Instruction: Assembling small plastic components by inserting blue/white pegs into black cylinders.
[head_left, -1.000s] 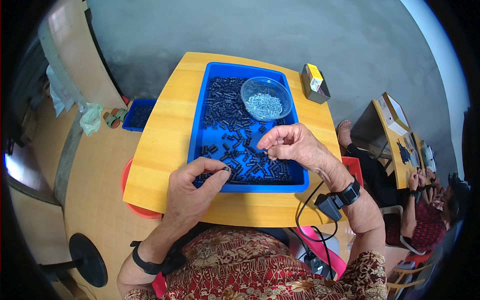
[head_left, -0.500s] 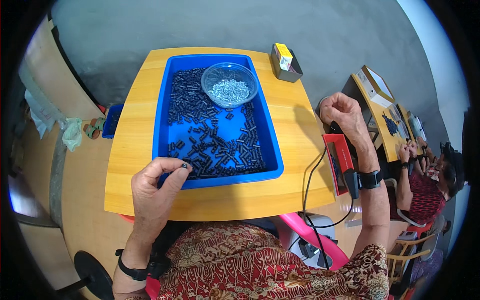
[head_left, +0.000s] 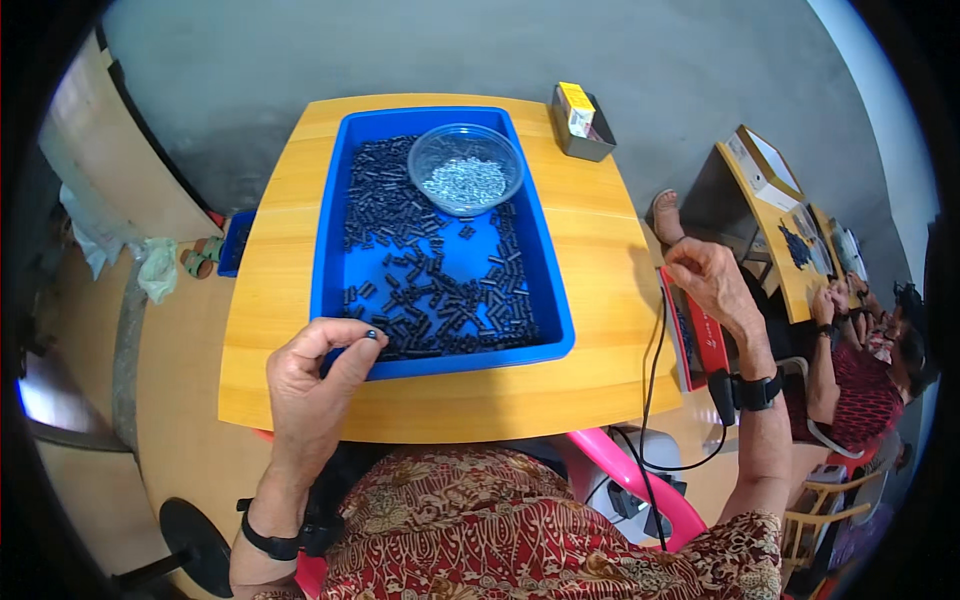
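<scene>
My left hand [head_left: 318, 375] is at the near left corner of a blue tray [head_left: 556, 318], pinching a small black cylindrical piece [head_left: 371, 334] between thumb and forefinger. Many similar short black pieces [head_left: 385, 190] lie loose in the tray, densest at its far left. A clear round bowl [head_left: 432, 147] stands in the far part of the tray and contains many small silvery metal pieces [head_left: 466, 182]. Above a narrow red box [head_left: 710, 340] by the table's right edge is my right hand [head_left: 715, 285], its fingers curled together. Whatever its fingertips may hold is hidden.
A dark open box [head_left: 590, 145] with a yellow carton sits at the table's far right corner. A black cable [head_left: 652, 390] hangs from my right wrist past the table edge. Off to the right, another person [head_left: 850, 385] sits at a second table [head_left: 785, 265].
My right hand has come down and slightly right, over the red box. My left hand keeps its pinch on the black piece, nearly in place. The whole view has shifted slightly.
</scene>
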